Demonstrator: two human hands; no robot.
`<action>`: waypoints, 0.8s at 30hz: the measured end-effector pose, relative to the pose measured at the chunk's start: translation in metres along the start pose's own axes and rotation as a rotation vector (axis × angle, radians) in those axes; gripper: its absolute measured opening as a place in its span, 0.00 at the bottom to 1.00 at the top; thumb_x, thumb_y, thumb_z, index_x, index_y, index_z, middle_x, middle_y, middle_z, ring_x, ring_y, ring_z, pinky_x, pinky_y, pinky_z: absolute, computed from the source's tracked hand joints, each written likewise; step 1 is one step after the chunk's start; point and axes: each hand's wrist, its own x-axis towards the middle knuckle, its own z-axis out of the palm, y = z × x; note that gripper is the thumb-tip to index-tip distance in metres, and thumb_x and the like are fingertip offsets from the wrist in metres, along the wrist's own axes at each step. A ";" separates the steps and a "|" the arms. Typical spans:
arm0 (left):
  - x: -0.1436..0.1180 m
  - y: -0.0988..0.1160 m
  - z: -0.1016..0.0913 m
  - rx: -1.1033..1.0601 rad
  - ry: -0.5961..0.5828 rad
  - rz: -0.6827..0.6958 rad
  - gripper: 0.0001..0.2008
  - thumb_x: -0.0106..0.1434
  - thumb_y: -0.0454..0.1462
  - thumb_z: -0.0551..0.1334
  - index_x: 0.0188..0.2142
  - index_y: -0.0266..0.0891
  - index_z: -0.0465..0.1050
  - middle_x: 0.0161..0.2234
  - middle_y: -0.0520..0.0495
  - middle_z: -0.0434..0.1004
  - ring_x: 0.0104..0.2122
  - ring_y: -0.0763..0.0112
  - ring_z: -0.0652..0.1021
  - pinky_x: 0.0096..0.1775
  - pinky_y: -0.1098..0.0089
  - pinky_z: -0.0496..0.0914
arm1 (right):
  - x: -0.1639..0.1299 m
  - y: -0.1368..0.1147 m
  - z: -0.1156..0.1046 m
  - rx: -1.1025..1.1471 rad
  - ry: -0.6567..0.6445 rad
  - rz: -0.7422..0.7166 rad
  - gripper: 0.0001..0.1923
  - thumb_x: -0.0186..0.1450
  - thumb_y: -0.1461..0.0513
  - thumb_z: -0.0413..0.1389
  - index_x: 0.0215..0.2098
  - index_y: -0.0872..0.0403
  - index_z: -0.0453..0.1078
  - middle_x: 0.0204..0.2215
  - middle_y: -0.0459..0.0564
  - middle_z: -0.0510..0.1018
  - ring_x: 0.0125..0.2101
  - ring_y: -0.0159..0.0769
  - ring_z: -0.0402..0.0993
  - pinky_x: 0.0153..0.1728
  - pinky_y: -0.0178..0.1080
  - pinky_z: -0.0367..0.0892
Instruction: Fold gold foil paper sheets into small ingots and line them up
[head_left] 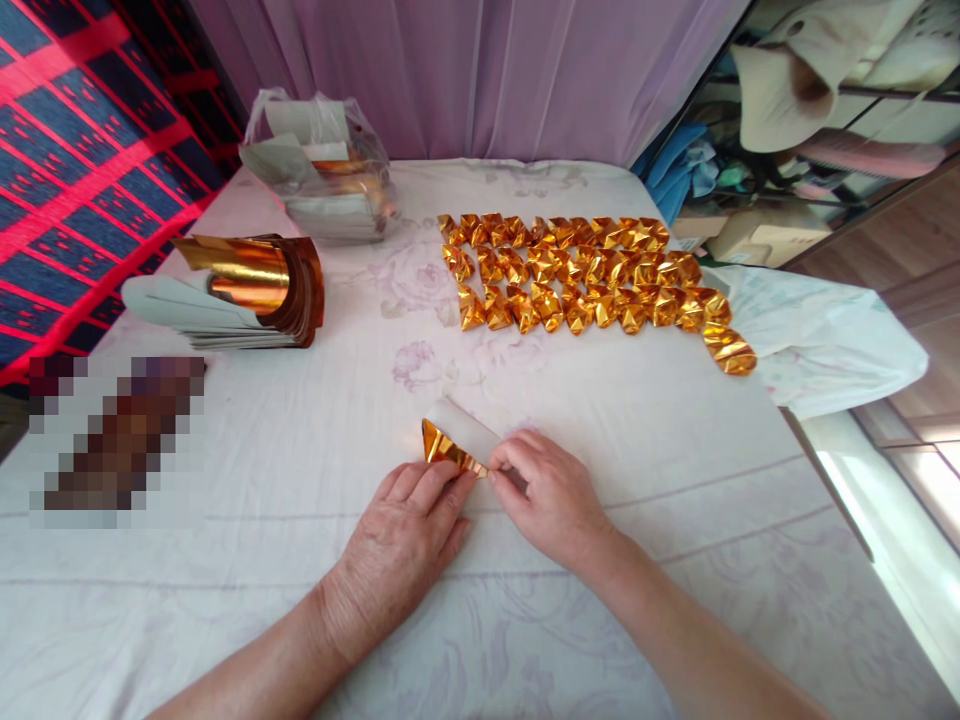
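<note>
Left hand (409, 530) and right hand (551, 500), together at table centre, pinch a half-folded gold foil sheet (457, 442); at 1 o'clock lie rows of finished gold folded pieces (585, 275), at 10 o'clock a stack of unfolded sheets (247, 290) remains.

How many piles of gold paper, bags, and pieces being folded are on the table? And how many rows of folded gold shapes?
Pile of gold sheets: 1
Plastic bag of sheets: 1
Piece being folded, held by left hand and right hand: 1
Rows of folded gold shapes: 3
Total: 6
</note>
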 end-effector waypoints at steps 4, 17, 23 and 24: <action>0.000 0.000 0.000 -0.005 0.001 0.000 0.19 0.67 0.35 0.59 0.56 0.33 0.68 0.47 0.40 0.74 0.45 0.57 0.73 0.47 0.56 0.72 | 0.000 -0.002 0.001 -0.006 0.012 0.007 0.07 0.61 0.70 0.55 0.30 0.52 0.67 0.29 0.45 0.73 0.32 0.34 0.70 0.34 0.36 0.61; -0.001 0.000 0.003 0.007 -0.004 -0.006 0.19 0.67 0.36 0.59 0.56 0.33 0.68 0.48 0.40 0.74 0.45 0.57 0.73 0.47 0.56 0.72 | -0.001 0.000 0.003 0.014 0.037 0.005 0.09 0.59 0.72 0.53 0.30 0.51 0.66 0.28 0.45 0.74 0.31 0.33 0.69 0.33 0.35 0.61; -0.002 0.000 0.004 -0.002 -0.016 -0.023 0.18 0.69 0.36 0.56 0.57 0.36 0.67 0.49 0.40 0.74 0.46 0.58 0.74 0.48 0.55 0.72 | -0.001 -0.001 0.004 0.003 0.047 0.015 0.09 0.58 0.72 0.52 0.30 0.51 0.66 0.28 0.45 0.74 0.30 0.34 0.70 0.33 0.36 0.61; -0.002 0.000 0.004 -0.001 -0.021 -0.025 0.18 0.69 0.36 0.56 0.57 0.36 0.68 0.49 0.40 0.74 0.46 0.58 0.74 0.48 0.55 0.72 | -0.001 -0.001 0.004 0.001 0.046 0.016 0.09 0.58 0.72 0.52 0.30 0.51 0.66 0.28 0.45 0.74 0.31 0.34 0.70 0.33 0.36 0.62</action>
